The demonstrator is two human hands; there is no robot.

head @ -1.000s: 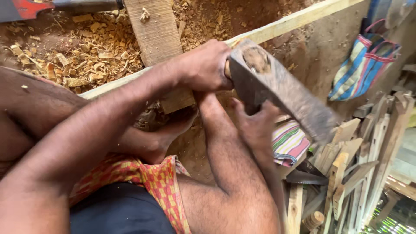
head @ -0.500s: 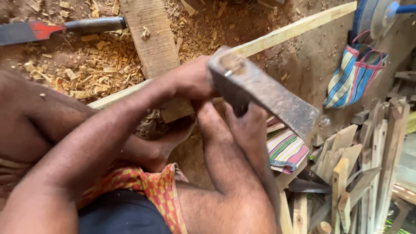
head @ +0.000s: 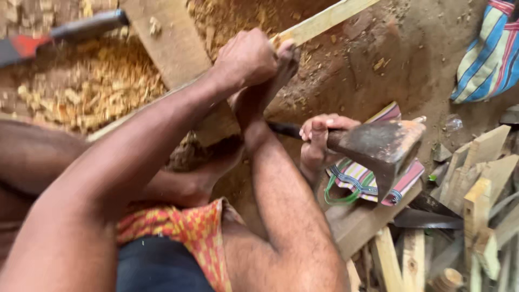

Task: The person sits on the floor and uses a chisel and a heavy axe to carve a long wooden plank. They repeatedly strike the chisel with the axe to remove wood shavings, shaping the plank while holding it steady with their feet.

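L hand (head: 246,57) fist closed round long pale wood strip (head: 330,19), pressing it onto plank (head: 162,40) w/ foot (head: 273,75) alongside. R hand (head: 319,138) fingers wrapped tight on dark handle of hatchet (head: 384,148), head low, right of strip, above striped bag (head: 367,181). Wood chips (head: 92,92) at left.

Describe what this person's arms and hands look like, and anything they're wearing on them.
Both arms are bare right up as far as the view shows: no sleeves, gloves, watch, rings or bands. The left hand and right hand are uncovered, and the forearms are hairy. The only clothing in view is lower down: a red and yellow patterned cloth at the waist over a dark blue garment.
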